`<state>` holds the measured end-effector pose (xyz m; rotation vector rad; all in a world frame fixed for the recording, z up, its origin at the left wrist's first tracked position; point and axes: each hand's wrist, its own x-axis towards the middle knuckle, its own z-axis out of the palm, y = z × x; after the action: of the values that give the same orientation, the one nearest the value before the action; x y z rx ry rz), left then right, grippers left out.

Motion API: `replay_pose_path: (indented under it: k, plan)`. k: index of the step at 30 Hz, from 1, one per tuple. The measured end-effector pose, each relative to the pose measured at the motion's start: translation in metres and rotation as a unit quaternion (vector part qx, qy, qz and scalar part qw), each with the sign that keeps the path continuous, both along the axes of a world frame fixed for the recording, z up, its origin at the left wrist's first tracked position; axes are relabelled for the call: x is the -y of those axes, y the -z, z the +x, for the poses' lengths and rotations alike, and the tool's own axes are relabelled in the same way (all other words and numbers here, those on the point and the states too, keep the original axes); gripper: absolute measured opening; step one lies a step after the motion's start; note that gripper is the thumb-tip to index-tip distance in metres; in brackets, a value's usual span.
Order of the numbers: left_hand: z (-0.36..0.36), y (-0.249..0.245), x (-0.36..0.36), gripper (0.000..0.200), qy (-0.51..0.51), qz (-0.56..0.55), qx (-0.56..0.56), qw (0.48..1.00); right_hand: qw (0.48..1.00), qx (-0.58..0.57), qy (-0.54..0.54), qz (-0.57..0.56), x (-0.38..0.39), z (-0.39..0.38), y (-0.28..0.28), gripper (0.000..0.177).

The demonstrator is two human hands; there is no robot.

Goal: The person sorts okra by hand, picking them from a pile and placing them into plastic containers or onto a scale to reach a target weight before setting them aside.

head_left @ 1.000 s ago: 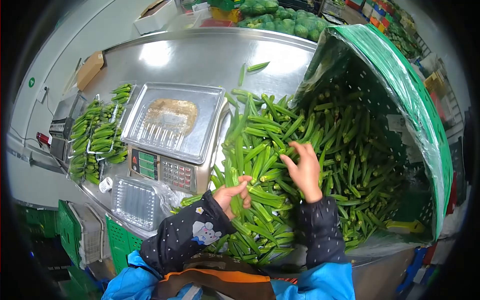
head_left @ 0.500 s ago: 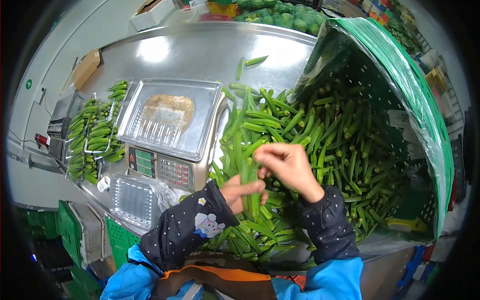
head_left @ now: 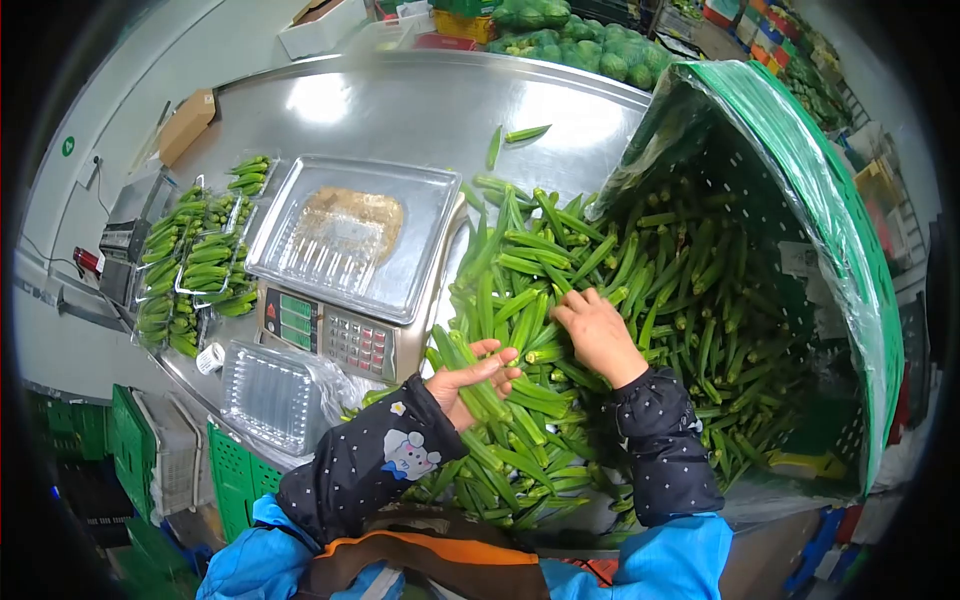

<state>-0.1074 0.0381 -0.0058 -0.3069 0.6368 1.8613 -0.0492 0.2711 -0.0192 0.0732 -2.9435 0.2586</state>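
Observation:
My left hand (head_left: 470,385) is closed around a few green okra pods (head_left: 484,398), its thumb lying across them. To its right, my right hand (head_left: 602,338) reaches down into the loose okra pile (head_left: 540,255) with bent fingers. The fingertips touch the pods there, but what lies between them is hidden. The pile spills from a tipped green crate (head_left: 835,190) lined with clear plastic. Left of the pile stands a weighing scale (head_left: 350,345) with a clear plastic tray (head_left: 375,225) on its platform.
Okra-filled clear packs (head_left: 205,262) stand at the table's left. Nearer me are stacked clear trays (head_left: 270,395) and a small white roll (head_left: 210,358). An open cardboard box (head_left: 187,127) sits at the back left. Netted green produce (head_left: 590,50) lies beyond the metal table (head_left: 450,105).
My right hand has moved away from the left, right and slightly down to the pile. My left hand has tilted the held okra and its fingers have loosened a little.

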Motion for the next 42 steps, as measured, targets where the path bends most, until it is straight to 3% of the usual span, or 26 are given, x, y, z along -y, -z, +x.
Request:
replay_pose_path:
  k: [2, 5, 8, 10, 12, 13, 14, 15, 17, 20, 22, 23, 28, 31, 32, 33, 34, 35, 36, 38, 39, 40, 42]
  plan:
    - [0.002, -0.003, -0.001, 0.036, 0.006, -0.029, -0.008, 1.000, 1.000, 0.011, -0.001, 0.010, -0.003, -0.002, -0.007, 0.021]
    - [-0.002, -0.002, 0.003, 0.047, -0.007, -0.006, -0.046, 0.999, 0.990, -0.091, 0.022, -0.106, 0.002, 0.002, -0.032, 0.020]
    - [-0.003, 0.000, -0.002, 0.057, -0.048, 0.016, -0.047, 0.998, 0.950, -0.074, 0.082, -0.291, 0.029, 0.008, -0.046, 0.022]
    - [-0.001, 0.006, -0.006, 0.061, -0.057, 0.029, -0.038, 0.997, 0.889, -0.060, 0.113, -0.440, 0.056, 0.009, -0.053, 0.023]
    - [-0.003, 0.007, -0.005, 0.058, -0.032, 0.074, 0.030, 0.996, 0.909, 0.026, 0.004, -0.416, 0.068, 0.008, -0.066, 0.017]
    - [-0.004, 0.000, -0.004, 0.045, -0.036, 0.068, 0.045, 0.996, 0.905, 0.008, -0.026, -0.425, 0.064, 0.000, -0.061, 0.010]
    - [-0.006, 0.004, 0.000, 0.045, -0.039, 0.069, 0.044, 0.996, 0.808, 0.050, 0.077, -0.582, 0.063, -0.011, -0.079, 0.009]
    - [-0.008, 0.011, 0.005, 0.042, -0.035, 0.051, 0.025, 0.998, 0.856, -0.045, 0.110, -0.503, 0.040, -0.033, -0.047, 0.011]
    - [-0.011, 0.001, 0.009, 0.031, -0.037, 0.006, 0.004, 0.999, 0.923, -0.110, 0.152, -0.337, 0.001, -0.075, -0.027, 0.014]
    - [-0.016, -0.007, 0.020, 0.031, -0.038, 0.021, 0.017, 0.999, 0.955, -0.052, 0.175, -0.234, -0.028, -0.108, 0.008, 0.023]
    - [-0.020, -0.008, 0.027, 0.032, -0.050, 0.004, 0.019, 0.999, 0.968, 0.149, 0.199, -0.035, -0.030, -0.118, 0.022, 0.037]
    - [-0.022, -0.006, 0.031, 0.033, -0.052, -0.003, 0.009, 0.999, 0.966, 0.163, 0.201, -0.020, -0.029, -0.119, 0.027, 0.044]
    - [-0.021, -0.006, 0.032, 0.039, -0.065, -0.035, -0.009, 0.997, 0.952, 0.228, 0.193, -0.061, -0.029, -0.109, 0.002, 0.040]
    - [-0.021, -0.012, 0.029, 0.044, -0.071, -0.008, -0.007, 0.997, 0.956, 0.105, 0.228, -0.149, -0.023, -0.082, -0.024, 0.044]
    - [-0.022, -0.014, 0.027, 0.044, -0.074, -0.004, -0.008, 0.997, 0.945, 0.066, 0.207, -0.244, -0.021, -0.072, -0.027, 0.043]
    - [-0.022, -0.015, 0.025, 0.048, -0.075, 0.012, -0.015, 0.997, 0.924, 0.027, 0.182, -0.335, -0.016, -0.061, -0.031, 0.041]
    - [-0.020, -0.014, 0.024, 0.051, -0.077, 0.028, -0.022, 0.996, 0.858, 0.021, 0.137, -0.494, 0.004, -0.045, -0.045, 0.039]
    - [-0.018, -0.010, 0.021, 0.050, -0.078, 0.048, -0.027, 0.995, 0.819, 0.073, 0.131, -0.554, 0.026, -0.030, -0.064, 0.037]
    - [-0.017, -0.007, 0.020, 0.050, -0.079, 0.051, -0.028, 0.995, 0.738, 0.092, 0.154, -0.651, 0.057, -0.016, -0.083, 0.039]
    - [-0.015, -0.006, 0.018, 0.046, -0.013, 0.106, -0.003, 0.994, 0.890, 0.023, 0.084, -0.447, 0.094, -0.002, -0.060, 0.042]
    - [-0.009, -0.011, 0.015, 0.041, -0.064, 0.102, -0.037, 0.992, 0.931, 0.070, 0.082, -0.348, 0.109, 0.004, -0.068, 0.051]
    - [-0.009, -0.013, 0.014, 0.041, -0.084, 0.084, -0.083, 0.989, 0.944, 0.081, 0.065, -0.314, 0.124, 0.009, -0.077, 0.068]
    - [-0.006, -0.021, 0.023, 0.042, -0.085, 0.050, -0.068, 0.993, 0.946, 0.100, 0.048, -0.304, 0.141, 0.007, -0.086, 0.086]
